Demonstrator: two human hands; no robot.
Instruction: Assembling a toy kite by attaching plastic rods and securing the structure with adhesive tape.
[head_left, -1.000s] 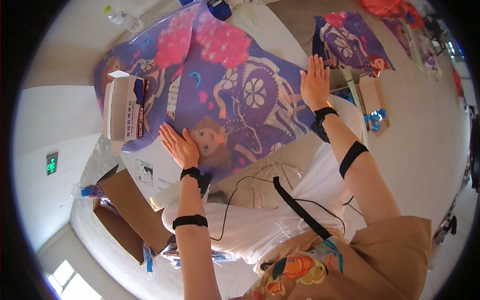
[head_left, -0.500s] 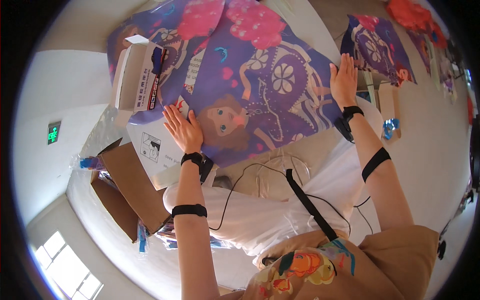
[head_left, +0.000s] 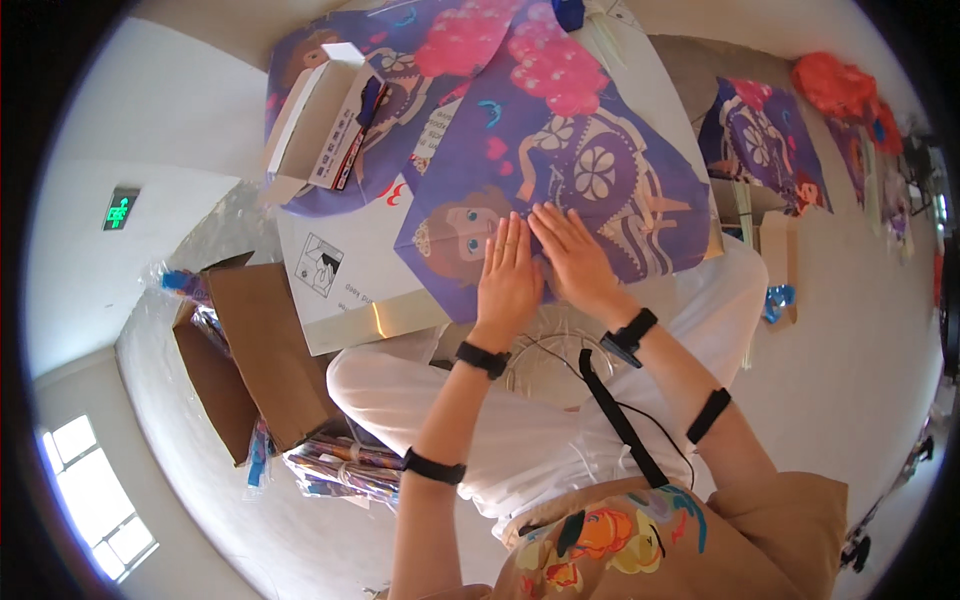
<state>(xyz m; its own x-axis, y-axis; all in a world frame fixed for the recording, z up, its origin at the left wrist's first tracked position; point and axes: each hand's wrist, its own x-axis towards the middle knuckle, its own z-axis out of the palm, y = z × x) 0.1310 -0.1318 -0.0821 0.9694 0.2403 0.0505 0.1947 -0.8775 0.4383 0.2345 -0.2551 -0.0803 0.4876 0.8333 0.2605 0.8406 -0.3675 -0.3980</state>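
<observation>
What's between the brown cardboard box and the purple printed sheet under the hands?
In the head view, a white board, its lower-left part bearing a black line drawing; the purple printed sheet partly covers it.

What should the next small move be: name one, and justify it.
Probably slide the right hand toward the right side of the purple printed sheet, smoothing it: that hand and the left hand appear flat on it, close together, fingers extended, and the sheet reaches well past the right hand.

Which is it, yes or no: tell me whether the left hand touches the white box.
No, the left hand lies on the purple sheet, apart from the white box.
</observation>
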